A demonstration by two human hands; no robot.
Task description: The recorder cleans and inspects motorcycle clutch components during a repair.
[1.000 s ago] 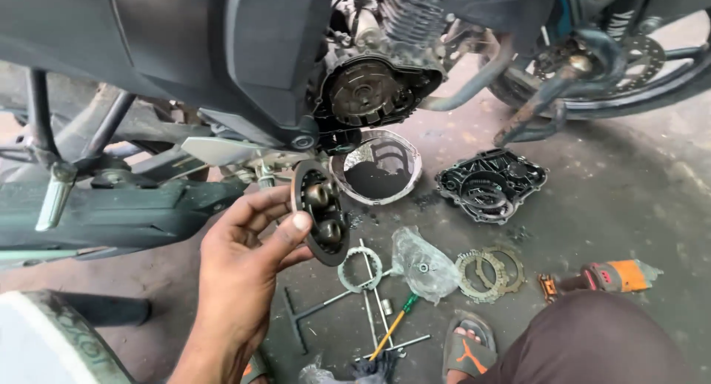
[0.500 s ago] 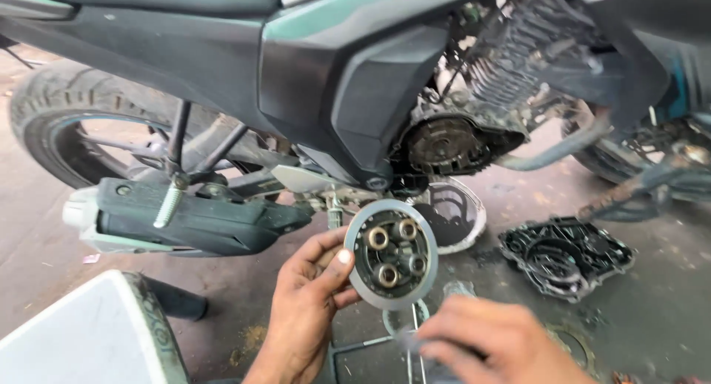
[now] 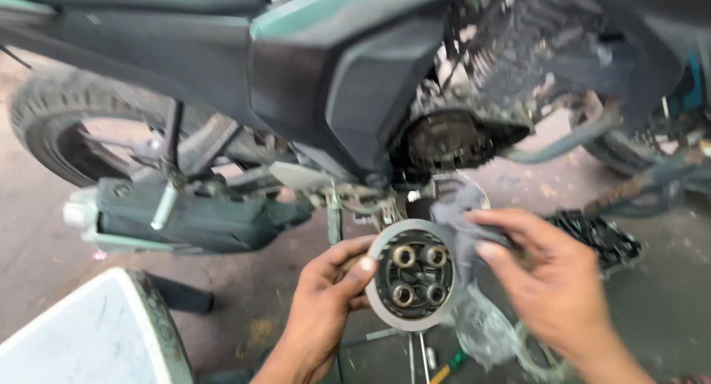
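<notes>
Concrete floor [image 3: 281,295] beside motorcycle [image 3: 348,80]: left hand [image 3: 326,302] clamps round clutch plate [image 3: 413,275], face up; right hand [image 3: 548,280] presses grey rag [image 3: 463,232] against its right rim.

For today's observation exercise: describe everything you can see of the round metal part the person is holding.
The round metal part is a grey disc with a pale flat rim and a dark recessed centre holding four brass-coloured round bosses. It looks worn and greasy. The left hand holds its left edge, face toward the camera, below the motorcycle's open engine; the right hand presses a grey rag to its right edge.
</notes>
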